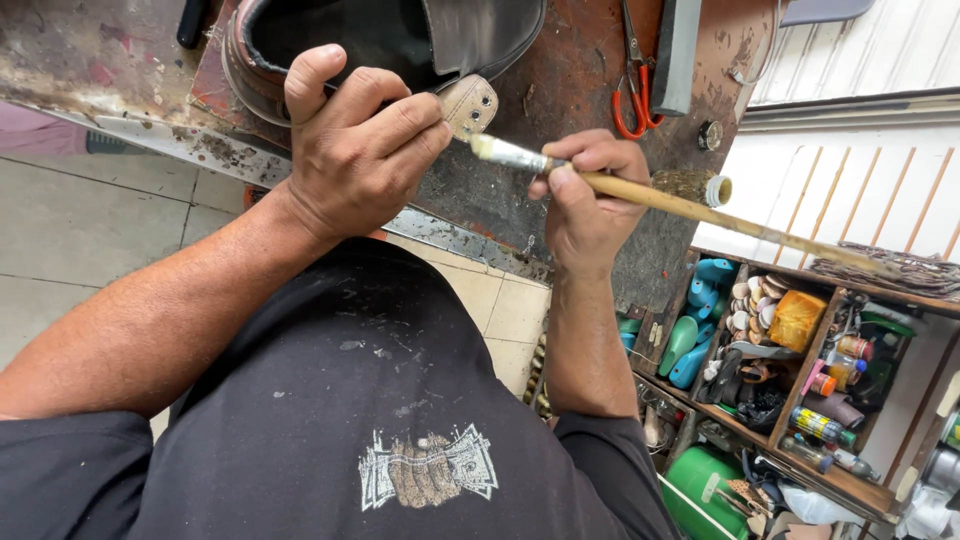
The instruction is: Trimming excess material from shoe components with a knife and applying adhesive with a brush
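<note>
The right hand [585, 195] pinches a long wooden-handled brush [640, 195], its pale bristles pointing to nine o'clock at a tan leather tab [470, 105]. The left hand [355, 150] is closed over the dark leather shoe [400, 35] at twelve o'clock on the worn brown workbench [580, 80]. Red-handled scissors [635, 100] lie at one o'clock.

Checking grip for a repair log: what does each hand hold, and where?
Right hand: long wooden brush, near its bristles. Left hand: dark leather shoe, at its rim.
</note>
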